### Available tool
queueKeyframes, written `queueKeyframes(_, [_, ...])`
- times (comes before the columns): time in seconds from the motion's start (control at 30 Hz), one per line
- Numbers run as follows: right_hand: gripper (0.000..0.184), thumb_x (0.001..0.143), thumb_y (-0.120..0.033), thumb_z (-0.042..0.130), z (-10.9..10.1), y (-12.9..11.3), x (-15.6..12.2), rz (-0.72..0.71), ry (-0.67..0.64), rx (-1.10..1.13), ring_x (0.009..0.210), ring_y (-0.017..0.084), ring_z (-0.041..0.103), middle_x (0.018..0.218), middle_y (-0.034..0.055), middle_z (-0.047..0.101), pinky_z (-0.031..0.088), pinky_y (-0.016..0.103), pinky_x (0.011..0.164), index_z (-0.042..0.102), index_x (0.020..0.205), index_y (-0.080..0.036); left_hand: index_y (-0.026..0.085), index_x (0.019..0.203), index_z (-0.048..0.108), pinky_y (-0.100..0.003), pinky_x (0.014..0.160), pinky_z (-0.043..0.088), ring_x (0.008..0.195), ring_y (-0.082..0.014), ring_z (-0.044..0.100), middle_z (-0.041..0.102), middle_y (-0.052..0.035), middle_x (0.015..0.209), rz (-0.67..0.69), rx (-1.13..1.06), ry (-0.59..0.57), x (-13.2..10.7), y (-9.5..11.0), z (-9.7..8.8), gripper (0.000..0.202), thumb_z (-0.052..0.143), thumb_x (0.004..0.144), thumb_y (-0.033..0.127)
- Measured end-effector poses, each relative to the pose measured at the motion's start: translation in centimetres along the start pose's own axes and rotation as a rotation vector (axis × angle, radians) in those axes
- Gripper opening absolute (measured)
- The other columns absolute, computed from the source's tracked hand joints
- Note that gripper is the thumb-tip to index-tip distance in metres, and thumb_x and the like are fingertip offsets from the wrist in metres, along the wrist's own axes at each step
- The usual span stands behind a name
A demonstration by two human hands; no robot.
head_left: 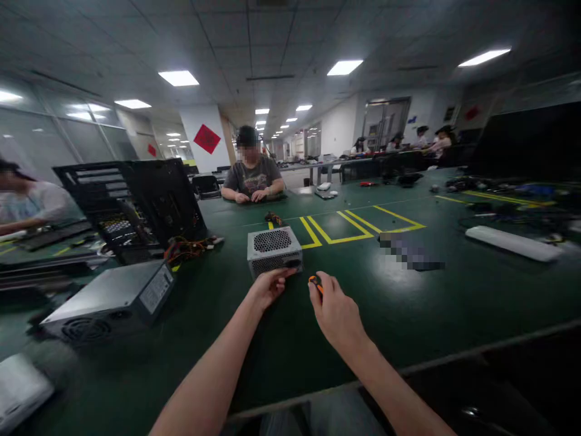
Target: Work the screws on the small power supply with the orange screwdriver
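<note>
A small grey power supply box point(273, 247) with a mesh top stands on the green table point(454, 290) in front of me. My left hand point(269, 286) rests against its near lower edge, fingers curled on the casing. My right hand point(334, 309) is closed around an orange-and-black screwdriver handle point(315, 282), just right of the box and near its front corner. The tool's tip is hidden.
A larger power supply point(113, 297) lies at the left. Behind it stands an open black computer case point(136, 206) with loose wires point(188, 247). A person sits across the table point(253, 175); another sits at far left point(27, 203). A white bar point(512, 243) lies at right.
</note>
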State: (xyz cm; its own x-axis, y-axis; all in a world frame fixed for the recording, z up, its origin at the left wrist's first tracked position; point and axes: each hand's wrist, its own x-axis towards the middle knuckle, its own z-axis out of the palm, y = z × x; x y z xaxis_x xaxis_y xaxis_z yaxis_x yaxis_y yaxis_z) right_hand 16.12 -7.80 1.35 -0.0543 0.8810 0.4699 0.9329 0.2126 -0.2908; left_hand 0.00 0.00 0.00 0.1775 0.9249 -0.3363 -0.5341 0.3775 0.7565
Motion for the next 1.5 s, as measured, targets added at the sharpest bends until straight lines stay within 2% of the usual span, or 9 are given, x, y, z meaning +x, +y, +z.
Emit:
queueKeyframes(0.1, [0.026,0.092,-0.03,0.026,-0.3,-0.2,0.0,0.009,-0.04,0.014,0.061,0.016,0.062,0.082,0.0047,0.062,0.037,0.025,0.048,0.042,0.107,-0.017,0.007,0.085,0.057,-0.008,0.033,0.032,0.042,0.002,0.038,0.063,-0.0133,0.1,-0.003,0.0,0.019,0.1,0.1,-0.1,0.011,0.052,0.075,0.004])
queueKeyframes(0.2, [0.019,0.09,-0.024,0.031,-0.2,-0.2,0.0,-0.049,-0.033,0.035,0.064,0.014,0.06,0.084,0.0046,0.061,0.039,0.023,0.049,0.043,0.102,-0.017,0.007,0.086,0.058,-0.009,0.034,0.033,0.042,0.0015,0.04,0.063,-0.0134,0.1,0.002,0.003,0.025,0.3,0.1,-0.2,0.012,0.053,0.075,0.005])
queueKeyframes(0.43, [0.016,0.084,-0.012,0.04,0.2,0.6,-0.3,-0.255,0.076,0.047,0.08,0.017,0.055,0.089,0.0068,0.056,0.046,0.029,0.067,0.05,0.096,-0.016,0.006,0.086,0.058,-0.009,0.035,0.033,0.043,0.0015,0.039,0.062,-0.015,0.101,0.006,-0.003,0.029,0.5,0.0,-0.3,0.011,0.054,0.076,0.006])
queueKeyframes(0.67, [0.02,0.078,-0.008,0.043,0.5,0.8,-0.2,-0.21,0.12,0.196,0.083,0.016,0.054,0.095,0.0072,0.05,0.048,0.029,0.072,0.049,0.095,-0.016,0.005,0.086,0.059,-0.009,0.034,0.032,0.042,0.0021,0.037,0.062,-0.0157,0.103,0.012,-0.01,0.007,0.2,0.0,-0.2,0.012,0.054,0.075,0.005])
queueKeyframes(0.87, [0.022,0.087,-0.022,0.036,0.6,1.3,-0.3,-0.151,0.146,0.136,0.066,0.012,0.055,0.088,0.0046,0.05,0.045,0.024,0.055,0.049,0.105,-0.017,0.005,0.089,0.059,-0.01,0.035,0.033,0.043,0.0016,0.038,0.061,-0.0156,0.104,0.011,-0.015,-0.007,0.5,-0.1,-0.6,0.015,0.055,0.075,0.006])
queueKeyframes(1.0, [0.026,0.09,-0.03,0.032,0.5,1.7,-0.1,-0.132,0.165,0.104,0.065,0.012,0.055,0.081,0.0028,0.051,0.044,0.024,0.054,0.053,0.101,-0.02,0.005,0.087,0.059,-0.009,0.036,0.035,0.044,0.0013,0.039,0.062,-0.0158,0.103,0.014,-0.007,-0.012,0.7,-0.2,-0.7,0.013,0.055,0.075,0.006])
queueKeyframes(1.23, [0.023,0.081,-0.019,0.043,0.5,1.3,-0.5,-0.154,0.158,0.23,0.075,0.013,0.055,0.1,0.0084,0.046,0.047,0.024,0.062,0.049,0.103,-0.015,0.005,0.086,0.061,-0.009,0.035,0.033,0.044,0.0012,0.041,0.062,-0.0159,0.102,0.0,0.023,0.01,0.1,-0.1,-0.1,0.013,0.055,0.075,0.007])
queueKeyframes(1.4, [0.024,0.088,-0.023,0.035,0.7,1.6,-0.6,-0.209,0.163,0.164,0.069,0.011,0.055,0.091,0.0053,0.05,0.045,0.021,0.058,0.049,0.107,-0.016,0.006,0.087,0.061,-0.01,0.036,0.034,0.045,0.0009,0.041,0.061,-0.016,0.104,0.012,0.021,-0.001,0.5,-0.2,-0.3,0.014,0.056,0.075,0.008])
queueKeyframes(1.5, [0.026,0.091,-0.028,0.032,0.7,2.0,-0.6,-0.202,0.188,0.092,0.064,0.01,0.054,0.082,0.003,0.051,0.043,0.02,0.056,0.053,0.103,-0.018,0.006,0.088,0.061,-0.01,0.036,0.035,0.045,0.0007,0.041,0.061,-0.0165,0.105,0.019,0.026,-0.002,0.8,-0.3,-0.5,0.014,0.056,0.075,0.008])
